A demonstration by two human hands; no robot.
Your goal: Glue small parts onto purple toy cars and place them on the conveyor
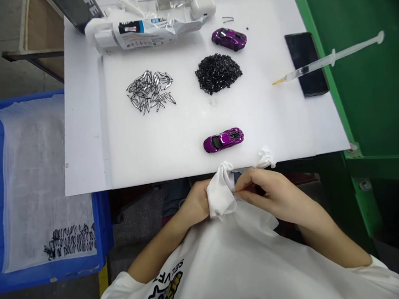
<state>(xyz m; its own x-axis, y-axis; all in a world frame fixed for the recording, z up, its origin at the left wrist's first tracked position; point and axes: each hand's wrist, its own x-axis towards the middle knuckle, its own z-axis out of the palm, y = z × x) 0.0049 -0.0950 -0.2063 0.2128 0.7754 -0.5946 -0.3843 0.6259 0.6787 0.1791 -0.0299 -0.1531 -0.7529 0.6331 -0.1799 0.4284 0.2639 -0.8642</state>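
My left hand [196, 203] and my right hand [268, 194] are together just below the front edge of the white board [173, 161]. My left hand grips a crumpled white cloth [220, 195], and the fingertips of my right hand pinch its edge. A dark object at those fingertips is partly hidden, and I cannot tell what it is. A second white cloth twist [265, 158] lies on the board edge beside my right hand. The nearest item on the board is a purple toy car [223, 140].
A second purple toy car [229, 39], a black parts pile [218, 73], and a silvery pile [150, 91] lie on the board. Behind them are a torn package [145, 31] and a syringe [327, 59] over a phone [306, 65]. Left stands a blue crate [50, 179]; right, a green frame [318, 43].
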